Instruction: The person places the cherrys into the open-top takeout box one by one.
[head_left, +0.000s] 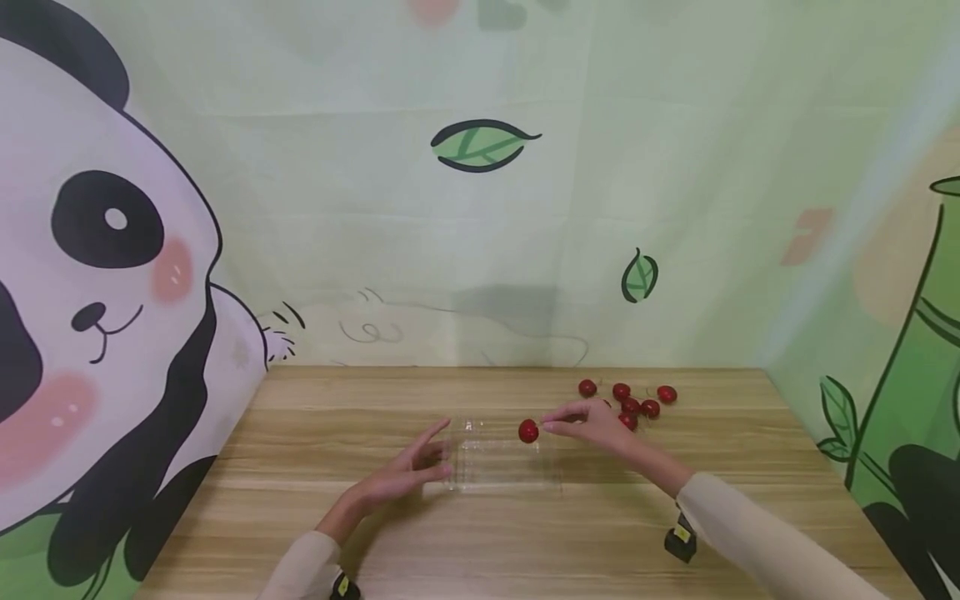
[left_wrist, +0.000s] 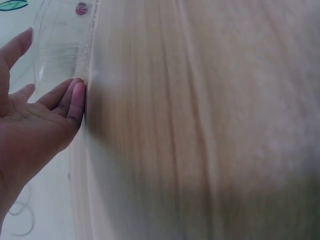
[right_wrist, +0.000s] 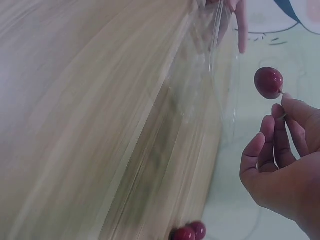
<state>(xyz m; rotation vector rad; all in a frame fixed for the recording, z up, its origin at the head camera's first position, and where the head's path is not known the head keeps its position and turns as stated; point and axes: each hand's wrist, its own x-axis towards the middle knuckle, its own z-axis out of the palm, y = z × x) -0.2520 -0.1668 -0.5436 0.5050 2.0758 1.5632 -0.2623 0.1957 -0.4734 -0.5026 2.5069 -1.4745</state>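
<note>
A dark red cherry (right_wrist: 269,83) hangs by its stem from the thumb and fingertips of my right hand (right_wrist: 285,165). In the head view this cherry (head_left: 528,431) is over the right part of a clear plastic box (head_left: 495,479) on the table. My left hand (head_left: 401,477) is at the box's left side, thumb and fingers spread and fairly straight. The left wrist view shows those fingers (left_wrist: 75,102) beside the end of the clear box (left_wrist: 60,55), touching or very near it. Behind my right hand lie several loose cherries (head_left: 630,406), partly hidden by it.
The wooden table (head_left: 360,558) ends at the back against a printed cloth (head_left: 675,167) with a panda and leaves. One loose cherry (head_left: 667,394) lies at the right of the group. Dark devices are strapped at both wrists.
</note>
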